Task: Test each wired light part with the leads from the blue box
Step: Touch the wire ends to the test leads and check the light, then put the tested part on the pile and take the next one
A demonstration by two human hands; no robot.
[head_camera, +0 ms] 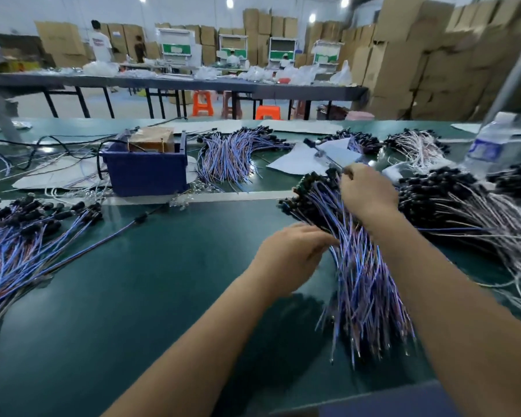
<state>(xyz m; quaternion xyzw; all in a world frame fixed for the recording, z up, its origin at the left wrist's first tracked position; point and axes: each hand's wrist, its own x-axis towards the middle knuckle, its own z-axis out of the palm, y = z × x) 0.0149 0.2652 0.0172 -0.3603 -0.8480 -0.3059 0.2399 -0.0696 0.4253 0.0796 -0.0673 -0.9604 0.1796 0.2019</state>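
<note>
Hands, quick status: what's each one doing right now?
Left hand: fingers curled into the bundle of wired light parts, gripping its wires.
Right hand: fingers pinched at the bundle's black ends; exactly what it holds can't be told.

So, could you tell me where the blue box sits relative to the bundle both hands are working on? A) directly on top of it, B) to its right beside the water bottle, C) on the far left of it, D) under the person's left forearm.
C: the blue box stands far left of the bundle that the left hand and right hand are on.
</note>
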